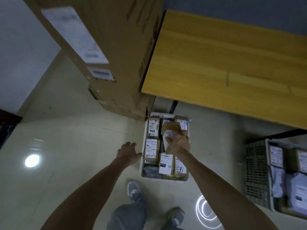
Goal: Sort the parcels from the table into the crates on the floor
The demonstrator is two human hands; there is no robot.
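I count two crates on the floor: a white crate (143, 170) straight below me, packed with roughly seven labelled parcels, and a grey mesh crate (255, 171) at right holding about four more, though blur makes that count shaky. My right hand (180, 144) grips one small cardboard parcel (167, 141) above the white crate, fingers curled around it. My left hand (128, 151) hovers empty at the crate's left rim, fingers spread; the wooden table (232, 63) shows no parcels.

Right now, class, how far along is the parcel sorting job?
Nearly done: the visible part of the table shows no parcels, and the white crate and the grey crate hold many. In hand: the right hand holds a small parcel over the white crate; left hand open. Left: dropping it.
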